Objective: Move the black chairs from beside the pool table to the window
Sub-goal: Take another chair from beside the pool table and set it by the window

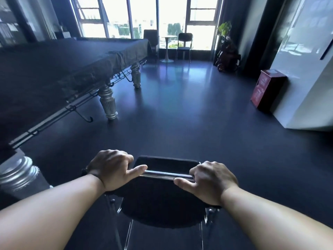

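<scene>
Chrome bar (168, 175), black fabric chair (162, 204), both hands gripping

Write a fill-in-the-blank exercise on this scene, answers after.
1. The left hand and right hand grip a ____ chair.
2. The pool table stands on the person's ____.
3. At the window, a round table stands between ____ chairs.
4. The box by the right wall is ____.
Missing words: black, left, two, red.
</scene>
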A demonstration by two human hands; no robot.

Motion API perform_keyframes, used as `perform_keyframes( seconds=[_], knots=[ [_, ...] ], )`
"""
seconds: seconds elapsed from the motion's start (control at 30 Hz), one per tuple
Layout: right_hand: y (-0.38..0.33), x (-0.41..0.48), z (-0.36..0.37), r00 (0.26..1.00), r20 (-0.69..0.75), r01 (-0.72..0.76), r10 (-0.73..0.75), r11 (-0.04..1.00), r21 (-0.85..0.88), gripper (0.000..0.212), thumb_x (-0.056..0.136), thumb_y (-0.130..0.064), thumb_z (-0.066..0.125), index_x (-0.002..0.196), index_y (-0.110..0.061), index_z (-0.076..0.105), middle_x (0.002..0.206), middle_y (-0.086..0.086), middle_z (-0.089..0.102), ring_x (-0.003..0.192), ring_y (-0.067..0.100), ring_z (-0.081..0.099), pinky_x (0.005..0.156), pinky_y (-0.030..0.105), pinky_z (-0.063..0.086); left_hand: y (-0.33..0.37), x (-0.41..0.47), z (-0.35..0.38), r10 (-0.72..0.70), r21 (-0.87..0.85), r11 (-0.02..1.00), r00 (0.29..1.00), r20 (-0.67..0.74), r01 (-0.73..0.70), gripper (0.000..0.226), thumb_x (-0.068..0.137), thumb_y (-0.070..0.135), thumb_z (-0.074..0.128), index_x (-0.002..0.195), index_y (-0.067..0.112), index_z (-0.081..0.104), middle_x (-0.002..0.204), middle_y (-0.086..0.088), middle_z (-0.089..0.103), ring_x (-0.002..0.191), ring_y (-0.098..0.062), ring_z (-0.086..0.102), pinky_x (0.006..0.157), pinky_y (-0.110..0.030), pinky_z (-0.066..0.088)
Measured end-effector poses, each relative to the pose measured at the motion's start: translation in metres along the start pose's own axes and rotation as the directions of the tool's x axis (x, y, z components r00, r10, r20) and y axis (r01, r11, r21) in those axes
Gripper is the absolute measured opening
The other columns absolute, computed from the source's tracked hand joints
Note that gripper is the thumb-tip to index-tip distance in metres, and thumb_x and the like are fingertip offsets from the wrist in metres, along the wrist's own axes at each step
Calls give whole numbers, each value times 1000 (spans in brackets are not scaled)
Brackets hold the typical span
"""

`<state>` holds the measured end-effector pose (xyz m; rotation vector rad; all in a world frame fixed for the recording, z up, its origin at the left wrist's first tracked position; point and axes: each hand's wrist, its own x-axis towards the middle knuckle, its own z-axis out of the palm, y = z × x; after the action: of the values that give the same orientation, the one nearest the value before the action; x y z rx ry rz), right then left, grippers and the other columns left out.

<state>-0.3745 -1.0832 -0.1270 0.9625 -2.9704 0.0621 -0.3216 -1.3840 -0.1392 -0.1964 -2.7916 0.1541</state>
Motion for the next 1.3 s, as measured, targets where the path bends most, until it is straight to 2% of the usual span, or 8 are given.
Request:
perform_keyframes(
  seconds=[0.17, 0.3, 0.47, 0.57, 0.7, 0.9, 1.07, 1.3],
  knots=[
    [28, 85, 3, 999, -22, -25, 25, 1000, -13, 84, 68, -95, 13, 65, -23, 55, 63, -4, 50, 68, 22, 50, 63, 35, 35, -43, 83, 34, 38, 17, 999, 999, -28, -37, 89, 75, 89, -4, 65, 20, 50, 68, 6, 58, 75, -18, 62, 62, -32, 38],
    [53, 162, 4, 998, -47, -33, 32, 999, -28, 84, 69, -95, 11, 65, -22, 52, 62, -5, 47, 67, 21, 47, 63, 35, 33, -77, 159, 62, 57, 17, 998, 998, -31, -56, 86, 75, 90, -4, 63, 21, 47, 64, 6, 52, 73, -17, 61, 60, -33, 32],
    [91, 240, 4, 996, -60, -61, 58, 997, -51, 83, 68, -96, 10, 63, -23, 48, 61, -6, 43, 66, 21, 44, 64, 35, 32, -102, 240, 92, 77, -11, 997, 997, -8, -77, 80, 76, 89, 3, 66, 23, 48, 75, 7, 62, 79, -15, 63, 63, -32, 32],
    [112, 277, 4, 995, -68, -81, 77, 995, -50, 83, 67, -97, 9, 63, -23, 47, 61, -6, 44, 66, 20, 44, 64, 36, 32, -112, 284, 107, 85, -14, 996, 996, -10, -85, 84, 76, 88, 3, 71, 21, 53, 78, 7, 63, 82, -15, 63, 64, -31, 37],
    [134, 319, 6, 993, -78, -95, 92, 995, -37, 82, 67, -97, 10, 63, -24, 46, 61, -6, 42, 68, 20, 45, 65, 35, 32, -124, 332, 126, 102, -29, 994, 995, -7, -103, 83, 75, 88, 1, 68, 20, 49, 78, 5, 63, 82, -17, 63, 66, -32, 39],
    [180, 395, 5, 989, -112, -104, 100, 994, -27, 82, 68, -97, 9, 63, -25, 48, 63, -6, 48, 75, 22, 59, 65, 36, 32, -144, 419, 158, 121, -38, 992, 992, -35, -122, 80, 77, 87, 2, 64, 22, 45, 75, 6, 62, 80, -18, 63, 62, -32, 34],
    [220, 472, 13, 987, -128, -104, 100, 994, -20, 82, 68, -96, 10, 63, -24, 47, 76, -2, 61, 81, 26, 62, 65, 36, 32, -169, 501, 190, 114, -33, 993, 992, -49, -115, 77, 76, 88, 3, 60, 24, 43, 67, 8, 55, 75, -17, 62, 59, -33, 28],
    [291, 596, 12, 984, -145, -104, 103, 995, 1, 81, 68, -96, 11, 64, -23, 47, 77, -1, 62, 80, 26, 62, 66, 36, 34, -199, 633, 238, 120, -7, 993, 993, -20, -120, 80, 76, 87, 2, 66, 21, 46, 73, 7, 59, 80, -17, 62, 64, -32, 36]
  ],
)
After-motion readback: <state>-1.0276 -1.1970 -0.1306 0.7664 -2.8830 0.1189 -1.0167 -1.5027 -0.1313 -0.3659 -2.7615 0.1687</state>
